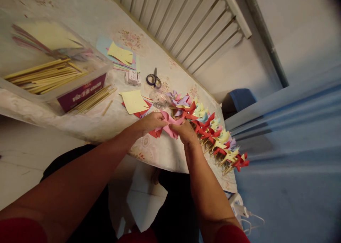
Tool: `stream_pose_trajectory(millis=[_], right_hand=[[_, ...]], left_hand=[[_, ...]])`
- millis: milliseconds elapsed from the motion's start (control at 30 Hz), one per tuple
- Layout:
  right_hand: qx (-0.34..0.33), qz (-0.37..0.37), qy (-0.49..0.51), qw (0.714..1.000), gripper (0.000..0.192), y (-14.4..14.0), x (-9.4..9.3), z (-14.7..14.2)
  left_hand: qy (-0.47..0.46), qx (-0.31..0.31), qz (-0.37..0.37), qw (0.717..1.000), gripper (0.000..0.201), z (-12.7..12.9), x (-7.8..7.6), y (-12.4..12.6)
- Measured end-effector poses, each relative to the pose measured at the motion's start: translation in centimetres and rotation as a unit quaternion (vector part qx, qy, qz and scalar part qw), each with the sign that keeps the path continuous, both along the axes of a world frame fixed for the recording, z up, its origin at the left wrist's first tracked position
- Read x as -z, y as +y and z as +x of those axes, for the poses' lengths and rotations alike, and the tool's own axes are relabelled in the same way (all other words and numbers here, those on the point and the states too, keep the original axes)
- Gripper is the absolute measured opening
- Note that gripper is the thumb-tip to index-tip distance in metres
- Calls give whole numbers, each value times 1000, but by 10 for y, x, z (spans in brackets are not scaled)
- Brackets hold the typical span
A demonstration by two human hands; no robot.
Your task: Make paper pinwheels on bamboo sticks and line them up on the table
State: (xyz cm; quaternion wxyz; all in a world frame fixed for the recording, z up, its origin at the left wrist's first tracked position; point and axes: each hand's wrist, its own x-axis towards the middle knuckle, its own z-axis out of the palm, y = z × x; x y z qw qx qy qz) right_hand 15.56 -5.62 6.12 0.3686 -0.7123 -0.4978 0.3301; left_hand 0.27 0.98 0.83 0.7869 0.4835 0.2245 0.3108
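Both hands meet over the near edge of the table (pixel 87 12) on one piece of pink paper (pixel 170 124). My left hand (pixel 150 122) pinches its left side and my right hand (pixel 185 131) pinches its right side, folding its corners inward. A red paper piece (pixel 153 133) pokes out just under my left hand. To the right lies a row of finished paper pinwheels (pixel 213 131) in red, yellow, purple and blue, on thin sticks.
A clear plastic box (pixel 61 90) holds wooden sticks (pixel 45 76) and coloured paper. More sticks (pixel 94 99) lie beside it. Yellow paper squares (pixel 133 101), scissors (pixel 153 79), a small white box (pixel 132 78) and a clear bag of pins (pixel 159 100) lie behind my hands.
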Motion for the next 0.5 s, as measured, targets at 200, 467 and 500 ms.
stream_pose_trajectory(millis=[200, 467, 500], right_hand=[[61, 71, 161, 983, 20, 9, 13, -4], [130, 189, 266, 936, 31, 22, 20, -29], [133, 202, 253, 937, 30, 23, 21, -31]], left_hand=[[-127, -9, -127, 984, 23, 3, 5, 3], [-250, -37, -262, 931, 31, 8, 4, -1], [-255, -45, -258, 931, 29, 9, 4, -2]])
